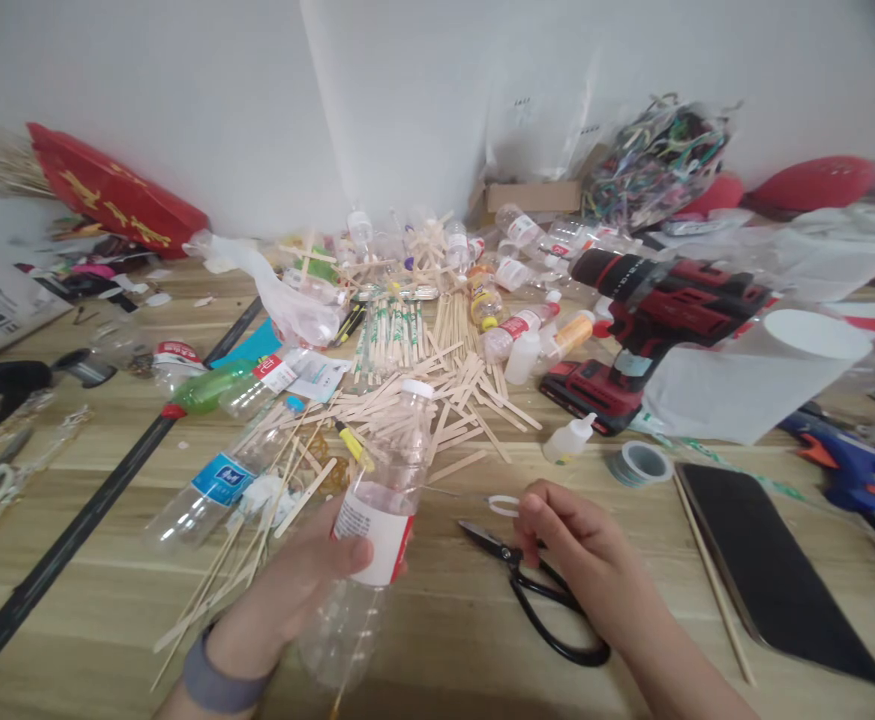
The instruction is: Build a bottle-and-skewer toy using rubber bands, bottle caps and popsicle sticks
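Note:
My left hand [332,560] is wrapped round a clear plastic bottle [399,470] with a white cap and a white-and-red label. The bottle leans slightly, cap end away from me. To its right, my right hand [576,535] is closed in a pinch on a small white plastic ring [503,506]. A thin line runs between the bottle and the ring; I cannot tell what it is. Below the right hand lies a pair of black-handled scissors [516,565], partly covered by the hand. A yellow-handled tool [353,443] shows just beside the bottle's upper part.
Loose wooden sticks [474,400] spread across the table's middle. At right are a red cordless drill [654,320], a small white squeeze bottle [569,438], a tape roll [639,463], a black phone [774,570] and a blue glue gun [842,455]. A long black pole [77,530] crosses the left.

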Demonstrator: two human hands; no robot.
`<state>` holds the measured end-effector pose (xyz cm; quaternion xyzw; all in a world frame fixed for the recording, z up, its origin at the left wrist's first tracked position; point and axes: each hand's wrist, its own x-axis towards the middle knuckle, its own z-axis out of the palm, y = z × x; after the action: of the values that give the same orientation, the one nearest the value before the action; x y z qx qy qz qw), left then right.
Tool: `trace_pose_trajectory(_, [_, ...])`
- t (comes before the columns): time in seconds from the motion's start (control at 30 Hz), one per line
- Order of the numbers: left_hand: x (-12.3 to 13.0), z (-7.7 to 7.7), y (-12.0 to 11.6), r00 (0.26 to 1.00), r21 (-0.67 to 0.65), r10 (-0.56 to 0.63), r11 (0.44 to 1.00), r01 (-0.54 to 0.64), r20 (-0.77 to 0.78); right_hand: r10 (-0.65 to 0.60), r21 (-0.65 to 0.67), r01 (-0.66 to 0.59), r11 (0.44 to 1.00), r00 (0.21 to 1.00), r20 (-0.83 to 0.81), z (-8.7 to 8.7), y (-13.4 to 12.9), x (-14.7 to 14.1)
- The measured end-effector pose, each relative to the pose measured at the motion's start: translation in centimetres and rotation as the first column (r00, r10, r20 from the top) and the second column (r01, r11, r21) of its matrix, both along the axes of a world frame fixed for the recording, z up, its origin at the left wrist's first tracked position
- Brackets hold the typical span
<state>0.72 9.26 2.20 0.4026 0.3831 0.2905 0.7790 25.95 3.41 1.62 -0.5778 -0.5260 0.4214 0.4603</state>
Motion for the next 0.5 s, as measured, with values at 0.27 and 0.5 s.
trace_pose_trajectory(0.27, [-2.0, 0.5, 0.2, 0.979, -0.025, 0.195, 0.98, -0.197, -0.055, -0.353, -0.005, 0.353, 0.935, 0.935, -0.044, -1.8, -2.6, 6.2])
trace_pose_trajectory(0.5, [-2.4, -0.2, 0.0, 0.99, 0.007, 0.143, 0.99, -0.143, 0.008, -0.606, -0.044, 0.609, 0.792, 0.775, -0.177, -0.6, -3.9, 9.4])
